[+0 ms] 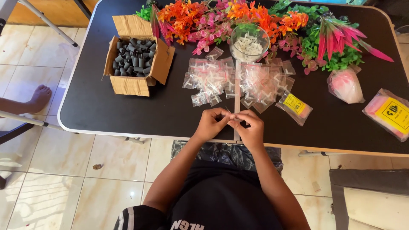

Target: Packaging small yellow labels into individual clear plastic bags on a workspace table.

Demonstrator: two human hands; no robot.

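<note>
Pale floor tiles (64, 162) surround a black tabletop (106, 110) with a light rim, seen from the head camera looking down.

At the near edge of the tabletop, the left hand (211, 123) and the right hand (249, 125) meet, fingertips touching. The fingers of both hands are pressed together, pinching a tiny clear plastic bag (228, 114) between them; what it holds is too small to tell. It sits just above the tabletop's near edge, near the middle.

Just beyond the hands lies a spread pile of small clear bags (238, 83), each with pale white pieces inside. Farther still stands a clear glass bowl (249, 42) with white pieces in it.

On the far left rests an open cardboard box (134, 83), filled with short dark grey tubes (134, 57). Along the far edge lie artificial flowers (204, 19) in orange and pink, and to the right, green foliage with long pink spikes (336, 42).

To the right of the bag pile lies a small packet with a yellow label (295, 106). Farther right is a clear bag of pink material (346, 85), and at the right edge a larger pink packet with a yellow label (390, 115).

On the floor at the left, another person's bare foot (38, 98) rests beside a metal leg (25, 119).
</note>
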